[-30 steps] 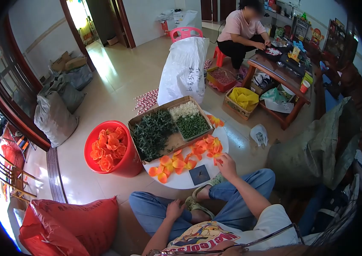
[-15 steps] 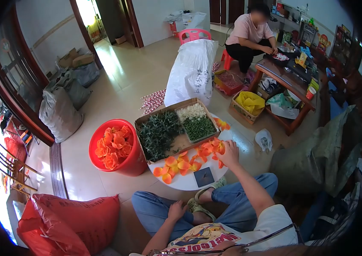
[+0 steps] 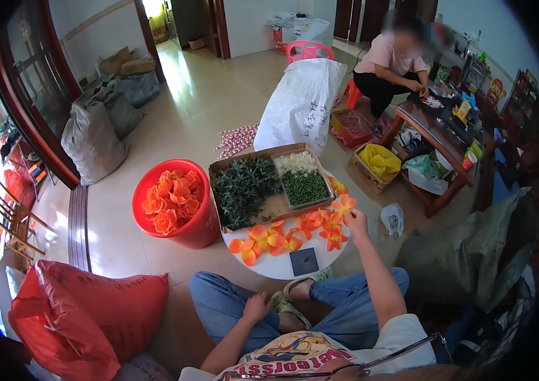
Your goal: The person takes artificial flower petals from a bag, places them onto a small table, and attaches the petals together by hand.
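Observation:
My right hand (image 3: 357, 222) is at the right edge of the round white table (image 3: 269, 268), fingers pinched on an orange flower petal piece (image 3: 344, 204). Beneath and left of it, more orange petal pieces (image 3: 274, 243) lie spread along the table's front. My left hand (image 3: 257, 306) lies on my bent leg, holding nothing, its fingers loosely laid down. In front of the petals sits a small dark square pad (image 3: 304, 261) with a thin object on it. Behind them, a cardboard tray (image 3: 269, 220) carries dark green leaf sprigs (image 3: 244, 190), small green pieces (image 3: 307, 188) and whitish pieces (image 3: 296, 162).
A red bucket (image 3: 201, 236) of orange flowers stands left of the table. Behind the tray is a big white sack (image 3: 298, 105) beside pink beads (image 3: 236, 140). Another person (image 3: 396, 63) sits at a wooden table (image 3: 425, 117). A red sack (image 3: 92, 311) lies at left, a grey-green sack (image 3: 466, 254) at right.
My right hand has moved a little right, lifting one petal piece off the cluster. Other petals stay on the table. The whole view has shifted slightly; my left hand stays on my leg.

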Action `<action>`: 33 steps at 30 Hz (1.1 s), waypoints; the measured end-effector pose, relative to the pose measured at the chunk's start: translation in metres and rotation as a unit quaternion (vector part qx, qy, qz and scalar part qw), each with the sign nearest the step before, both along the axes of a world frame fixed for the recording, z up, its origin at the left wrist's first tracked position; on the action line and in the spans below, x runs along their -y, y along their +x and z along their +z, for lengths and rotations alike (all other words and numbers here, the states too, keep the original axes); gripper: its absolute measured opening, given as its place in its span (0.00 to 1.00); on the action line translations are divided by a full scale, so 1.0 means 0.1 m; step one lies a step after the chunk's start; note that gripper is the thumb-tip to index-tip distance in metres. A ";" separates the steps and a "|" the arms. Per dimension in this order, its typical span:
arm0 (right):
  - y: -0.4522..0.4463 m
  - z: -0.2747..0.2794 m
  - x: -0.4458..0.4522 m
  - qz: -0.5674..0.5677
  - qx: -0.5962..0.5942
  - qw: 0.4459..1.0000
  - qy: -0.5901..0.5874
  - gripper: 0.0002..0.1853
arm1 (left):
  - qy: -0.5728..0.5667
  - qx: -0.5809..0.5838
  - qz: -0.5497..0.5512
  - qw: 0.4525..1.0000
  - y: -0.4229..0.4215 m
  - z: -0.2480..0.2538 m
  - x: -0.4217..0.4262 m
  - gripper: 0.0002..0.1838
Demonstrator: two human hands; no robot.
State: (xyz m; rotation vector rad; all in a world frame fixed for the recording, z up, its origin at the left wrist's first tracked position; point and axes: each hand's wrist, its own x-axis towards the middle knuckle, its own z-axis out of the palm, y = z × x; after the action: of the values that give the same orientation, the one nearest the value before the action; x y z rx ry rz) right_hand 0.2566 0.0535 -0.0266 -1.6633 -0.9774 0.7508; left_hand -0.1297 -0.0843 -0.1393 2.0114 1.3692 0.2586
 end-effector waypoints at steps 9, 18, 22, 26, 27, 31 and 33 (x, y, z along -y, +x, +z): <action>-0.07 0.42 0.18 0.012 -0.144 0.989 0.032 0.03 | 0.035 0.184 0.134 0.973 0.04 0.30 0.01 0.12; -0.63 1.00 0.73 0.079 -0.252 0.964 0.042 0.03 | 0.041 0.430 0.197 0.880 0.45 1.59 -0.09 0.06; -0.87 1.11 1.01 0.121 -0.260 0.958 -0.004 0.00 | -0.116 0.546 0.166 0.813 0.69 1.87 -0.11 0.08; -1.09 1.27 1.23 0.220 0.162 0.952 0.138 0.05 | -0.208 0.571 0.114 0.786 0.79 2.09 -0.08 0.12; -1.19 1.34 1.29 0.215 0.285 0.920 0.161 0.10 | -0.235 0.579 0.104 0.774 0.82 2.09 -0.06 0.13; -1.29 1.32 1.45 0.265 0.511 0.778 0.252 0.16 | -0.309 0.567 0.129 0.753 0.84 2.09 0.00 0.15; -1.31 1.21 1.50 0.275 0.524 0.767 0.248 0.18 | -0.330 0.561 0.162 0.742 0.86 2.00 0.01 0.15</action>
State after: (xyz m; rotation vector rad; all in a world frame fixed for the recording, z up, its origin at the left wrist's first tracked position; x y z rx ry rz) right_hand 0.1259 -0.0966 0.0946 -1.2291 -2.2877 -0.2244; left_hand -0.0435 -0.0858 0.0610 0.6894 0.7700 0.8376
